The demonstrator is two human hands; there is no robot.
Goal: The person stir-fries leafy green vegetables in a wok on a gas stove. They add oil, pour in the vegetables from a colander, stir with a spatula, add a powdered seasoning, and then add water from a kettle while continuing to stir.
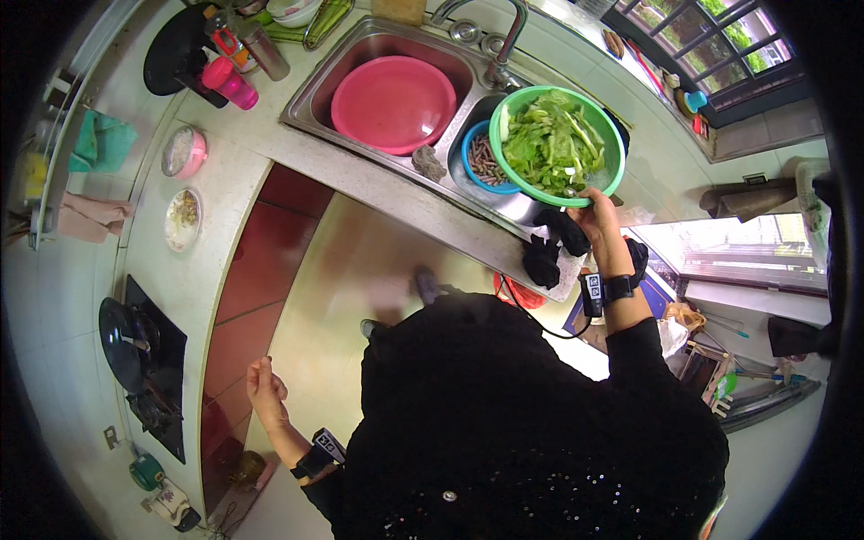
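My right hand (597, 214) grips the near rim of a green plastic colander (614, 179). Leafy green lettuce (550, 138) fills much of it. The colander is over the right sink basin and covers part of a blue bowl (467, 162) holding small, elongated brownish pieces (487, 162), perhaps snails. Away from the sink, my left hand (268, 393) hangs beside the red cabinet fronts (253, 270), its fingers curled with nothing visible in them. In the left basin sits a large pink basin (393, 104). A grey rag (428, 163) lies on the sink's front edge.
A faucet (498, 67) rises behind the sink. Black cloth items (543, 260) lie at the counter's right end. On the left counter stand a pink cup (185, 152), a bowl of food (183, 219) and a gas stove with a wok (125, 344). A pink bottle (229, 82) stands near the corner.
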